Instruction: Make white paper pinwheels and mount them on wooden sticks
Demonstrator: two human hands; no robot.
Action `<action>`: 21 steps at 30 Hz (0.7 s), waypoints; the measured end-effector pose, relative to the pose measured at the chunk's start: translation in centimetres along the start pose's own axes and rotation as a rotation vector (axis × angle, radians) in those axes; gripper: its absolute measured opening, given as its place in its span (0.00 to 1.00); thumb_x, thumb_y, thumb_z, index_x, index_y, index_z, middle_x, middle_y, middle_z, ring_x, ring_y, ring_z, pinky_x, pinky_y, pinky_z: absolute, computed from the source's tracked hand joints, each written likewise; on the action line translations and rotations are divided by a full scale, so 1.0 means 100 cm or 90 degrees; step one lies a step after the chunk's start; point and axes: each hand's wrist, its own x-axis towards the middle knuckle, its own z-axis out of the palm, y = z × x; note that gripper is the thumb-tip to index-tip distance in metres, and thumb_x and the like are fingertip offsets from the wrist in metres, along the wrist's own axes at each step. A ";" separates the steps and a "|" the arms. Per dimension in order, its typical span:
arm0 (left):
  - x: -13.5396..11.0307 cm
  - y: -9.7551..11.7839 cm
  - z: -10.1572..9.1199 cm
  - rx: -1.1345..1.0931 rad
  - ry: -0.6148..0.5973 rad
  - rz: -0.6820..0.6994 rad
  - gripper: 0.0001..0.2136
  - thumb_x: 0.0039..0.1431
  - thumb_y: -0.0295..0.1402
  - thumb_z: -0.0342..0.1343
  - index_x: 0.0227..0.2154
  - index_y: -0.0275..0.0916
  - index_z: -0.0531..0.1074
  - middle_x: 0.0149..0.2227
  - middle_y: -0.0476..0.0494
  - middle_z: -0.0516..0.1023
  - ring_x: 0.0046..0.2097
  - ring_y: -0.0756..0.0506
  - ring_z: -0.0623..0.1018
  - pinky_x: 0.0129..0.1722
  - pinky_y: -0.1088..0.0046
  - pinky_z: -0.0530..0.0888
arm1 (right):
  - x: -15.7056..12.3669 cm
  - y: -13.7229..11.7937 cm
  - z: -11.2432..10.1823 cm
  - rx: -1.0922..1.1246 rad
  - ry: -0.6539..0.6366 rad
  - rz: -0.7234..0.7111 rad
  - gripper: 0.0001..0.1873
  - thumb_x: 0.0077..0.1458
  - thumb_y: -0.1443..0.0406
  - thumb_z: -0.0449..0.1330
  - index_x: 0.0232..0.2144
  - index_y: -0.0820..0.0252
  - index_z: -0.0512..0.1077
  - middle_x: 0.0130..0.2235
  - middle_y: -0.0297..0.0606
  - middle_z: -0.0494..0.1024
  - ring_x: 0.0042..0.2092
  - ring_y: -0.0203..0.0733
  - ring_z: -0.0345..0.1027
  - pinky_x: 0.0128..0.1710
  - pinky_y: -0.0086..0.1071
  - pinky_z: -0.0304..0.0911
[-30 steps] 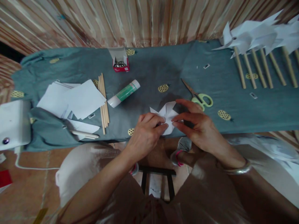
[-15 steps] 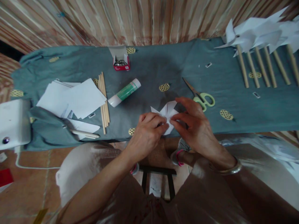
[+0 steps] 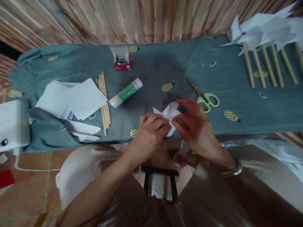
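Note:
A folded white paper pinwheel (image 3: 169,113) lies near the front edge of the table with a teal cloth (image 3: 153,67). My left hand (image 3: 148,137) pinches the paper's middle from the left with curled fingers. My right hand (image 3: 197,129) presses and grips the paper's right side, its fingers bent over the folds. Both hands hide much of the paper. Green-handled scissors (image 3: 204,96) lie just right of my right hand. A green and white glue stick (image 3: 126,92) lies to the upper left.
A pile of white paper squares (image 3: 71,99) and wooden sticks (image 3: 104,101) sit at the left, a red box of pins (image 3: 121,61) at the back. Finished pinwheels on sticks (image 3: 262,47) lie at the far right. A white device (image 3: 13,124) sits at the left edge.
My right hand has slid left and closed onto the paper's middle, beside my left hand. The view has shifted slightly.

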 end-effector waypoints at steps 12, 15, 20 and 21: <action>-0.001 0.003 0.000 0.005 -0.027 -0.017 0.11 0.67 0.31 0.49 0.46 0.40 0.74 0.45 0.44 0.79 0.50 0.43 0.70 0.48 0.62 0.62 | 0.001 -0.004 -0.002 0.007 -0.011 0.031 0.06 0.58 0.70 0.57 0.29 0.59 0.73 0.54 0.50 0.71 0.59 0.54 0.62 0.59 0.51 0.59; -0.001 0.003 0.000 0.007 -0.034 -0.019 0.10 0.66 0.31 0.50 0.45 0.40 0.74 0.44 0.44 0.79 0.50 0.43 0.70 0.49 0.62 0.62 | 0.000 -0.004 -0.001 0.027 -0.012 0.049 0.06 0.58 0.69 0.57 0.30 0.57 0.73 0.55 0.47 0.71 0.59 0.53 0.62 0.59 0.51 0.59; -0.002 0.002 0.002 0.012 -0.033 -0.015 0.10 0.66 0.31 0.50 0.44 0.40 0.75 0.44 0.44 0.79 0.50 0.43 0.69 0.49 0.62 0.62 | 0.000 -0.004 -0.002 0.028 -0.011 0.040 0.05 0.58 0.69 0.58 0.31 0.59 0.74 0.54 0.51 0.72 0.60 0.54 0.62 0.59 0.51 0.59; -0.002 0.002 0.002 0.012 -0.030 -0.013 0.10 0.66 0.31 0.50 0.44 0.40 0.75 0.44 0.44 0.79 0.50 0.43 0.69 0.49 0.62 0.62 | 0.000 -0.004 -0.002 0.023 -0.009 0.032 0.05 0.58 0.69 0.58 0.31 0.60 0.73 0.54 0.52 0.72 0.59 0.54 0.62 0.59 0.50 0.59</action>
